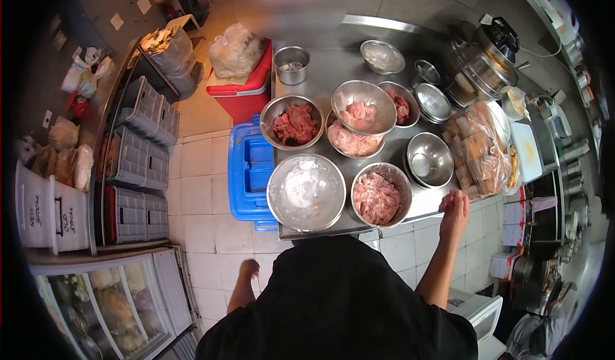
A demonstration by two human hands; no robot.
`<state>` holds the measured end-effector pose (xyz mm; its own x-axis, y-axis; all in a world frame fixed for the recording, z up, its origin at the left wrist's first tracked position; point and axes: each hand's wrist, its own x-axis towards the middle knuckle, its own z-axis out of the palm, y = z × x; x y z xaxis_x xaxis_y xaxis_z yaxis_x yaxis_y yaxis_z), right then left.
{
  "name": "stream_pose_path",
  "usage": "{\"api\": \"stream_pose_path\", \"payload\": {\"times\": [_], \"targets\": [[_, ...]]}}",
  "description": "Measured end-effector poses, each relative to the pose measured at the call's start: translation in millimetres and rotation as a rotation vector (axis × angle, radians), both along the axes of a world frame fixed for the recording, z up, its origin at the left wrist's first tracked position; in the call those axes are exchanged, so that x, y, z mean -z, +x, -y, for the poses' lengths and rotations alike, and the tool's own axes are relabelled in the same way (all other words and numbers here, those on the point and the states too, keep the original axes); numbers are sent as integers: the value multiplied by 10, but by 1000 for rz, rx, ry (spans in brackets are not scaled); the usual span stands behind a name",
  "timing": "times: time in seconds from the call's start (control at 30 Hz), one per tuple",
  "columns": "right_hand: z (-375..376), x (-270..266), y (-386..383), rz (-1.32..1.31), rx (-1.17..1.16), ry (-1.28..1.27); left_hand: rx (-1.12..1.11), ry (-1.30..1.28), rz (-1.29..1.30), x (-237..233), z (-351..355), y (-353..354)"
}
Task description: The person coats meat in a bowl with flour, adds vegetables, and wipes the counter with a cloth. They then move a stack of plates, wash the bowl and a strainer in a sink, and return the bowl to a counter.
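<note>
My left hand [249, 270] hangs low beside my body, away from the table, its fingers loosely curled with nothing visible in them. My right hand [454, 205] is raised at the table's front right, fingers folded in, and no object shows in it. Closest to it are stacked steel bowls [430, 159] and a plastic bag of bread [477, 145]. In front of me stand a large steel bowl [306, 192] with whitish residue and a bowl of pale raw meat [382, 195]. Behind them, dark red meat [298, 124] fills another bowl, and a tilted bowl [365, 97] rests over more pale meat [352, 139].
Left of the steel table [327, 49] are a blue plastic bin [248, 168] and a red cooler [246, 94] with a filled bag on it. Large pots [477, 65] stand at the back right. Grey crates [144, 161] and a glass-topped freezer [109, 302] line the left.
</note>
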<state>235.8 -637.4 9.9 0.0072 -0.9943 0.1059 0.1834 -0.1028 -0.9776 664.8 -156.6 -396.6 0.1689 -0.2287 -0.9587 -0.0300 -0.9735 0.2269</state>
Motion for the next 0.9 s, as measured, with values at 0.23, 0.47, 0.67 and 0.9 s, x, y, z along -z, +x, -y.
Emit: {"api": "stream_pose_path", "payload": {"times": [0.23, 0.47, 0.67, 0.9], "targets": [[-491, 326, -325, -10, 229, 86, -723, -526, 684, -860, 980, 1352], [-124, 11, 113, -147, 64, 109, -804, -1019, 569, -2896, 1957, 1212], [1052, -516, 1257, -377, -315, -87, -770, -1118, 391, -3352, 2067, 517], [2805, -196, 2344, -1111, -227, -327, -775, -857, 560, -2806, 1337, -180]]}}
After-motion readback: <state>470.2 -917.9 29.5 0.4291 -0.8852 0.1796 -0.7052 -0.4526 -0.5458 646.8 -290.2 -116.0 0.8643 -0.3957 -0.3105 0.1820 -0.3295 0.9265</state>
